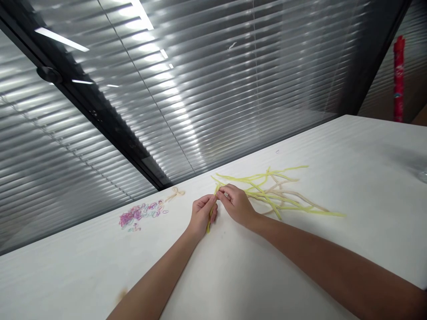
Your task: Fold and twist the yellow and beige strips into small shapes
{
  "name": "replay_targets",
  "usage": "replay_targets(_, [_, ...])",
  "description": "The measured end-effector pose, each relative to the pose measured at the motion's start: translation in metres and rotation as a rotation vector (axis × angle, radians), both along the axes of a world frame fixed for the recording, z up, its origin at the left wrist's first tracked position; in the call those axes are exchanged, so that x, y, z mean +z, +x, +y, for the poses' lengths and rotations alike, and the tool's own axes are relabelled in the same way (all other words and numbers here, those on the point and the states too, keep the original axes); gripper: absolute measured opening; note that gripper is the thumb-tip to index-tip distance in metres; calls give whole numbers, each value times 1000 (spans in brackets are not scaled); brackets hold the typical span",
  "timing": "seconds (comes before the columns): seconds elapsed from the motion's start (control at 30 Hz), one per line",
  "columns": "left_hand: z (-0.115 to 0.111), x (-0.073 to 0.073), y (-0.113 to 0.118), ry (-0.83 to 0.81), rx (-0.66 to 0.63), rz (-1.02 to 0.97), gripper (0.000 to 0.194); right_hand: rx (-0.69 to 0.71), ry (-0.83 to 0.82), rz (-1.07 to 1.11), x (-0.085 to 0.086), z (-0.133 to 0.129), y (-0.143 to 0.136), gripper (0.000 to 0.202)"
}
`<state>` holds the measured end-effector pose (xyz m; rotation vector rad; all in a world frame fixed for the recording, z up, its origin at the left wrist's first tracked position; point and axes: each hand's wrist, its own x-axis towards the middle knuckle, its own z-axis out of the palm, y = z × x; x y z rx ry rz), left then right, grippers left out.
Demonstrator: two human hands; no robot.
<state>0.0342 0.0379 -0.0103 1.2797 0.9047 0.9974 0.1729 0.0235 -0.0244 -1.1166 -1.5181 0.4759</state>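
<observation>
Both hands meet over the white table, pinching a yellow pipe cleaner (208, 227). My left hand (202, 215) is closed on it, and its lower end hangs out below the fingers. My right hand (236, 205) pinches the upper part, where the yellow bends close to the left fingertips. Exactly how it bends between the fingers is hidden. Just behind and right of my right hand lies a loose spread of yellow pipe cleaners (300, 208), crossed with several beige pipe cleaners (296, 194).
Left of my hands lie a beige looped bow shape (176, 192) and a pile of small pink, purple and teal loops (135, 214). Glass with blinds (233, 89) borders the table's far edge. A red upright object (398, 80) and something transparent (423, 173) are at right.
</observation>
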Motion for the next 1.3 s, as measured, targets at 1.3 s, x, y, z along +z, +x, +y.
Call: replay_targets(1.3, [0, 0, -2, -45, -76, 8, 32, -32, 61, 109, -1, 0, -1, 11])
